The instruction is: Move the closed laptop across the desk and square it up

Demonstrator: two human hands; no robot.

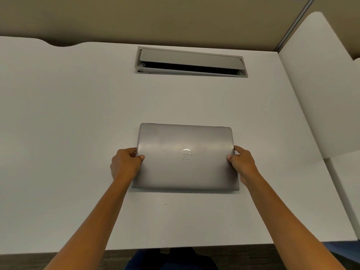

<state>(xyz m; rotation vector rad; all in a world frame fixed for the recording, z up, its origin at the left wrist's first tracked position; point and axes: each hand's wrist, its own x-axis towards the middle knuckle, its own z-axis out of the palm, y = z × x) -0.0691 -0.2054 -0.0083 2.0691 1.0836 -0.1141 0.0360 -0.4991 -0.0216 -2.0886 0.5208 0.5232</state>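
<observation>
Both hands clasp the closed laptop (pixel 185 158) by its short sides: the left hand (pixel 125 162) has its thumb on the lid, and the right hand (pixel 242 162) mirrors it. The silver laptop lies flat near the middle of the white desk (pixel 68 123), its round logo (pixel 186 154) up. Beyond it, a cable hatch (pixel 191 61) sits partly open.

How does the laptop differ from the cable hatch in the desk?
The laptop lies shut on the desk, gripped at its sides by both hands; the cable hatch is sunk into it, lid ajar, untouched. The laptop is squarer; the hatch is long and narrow. Both are grey.
</observation>
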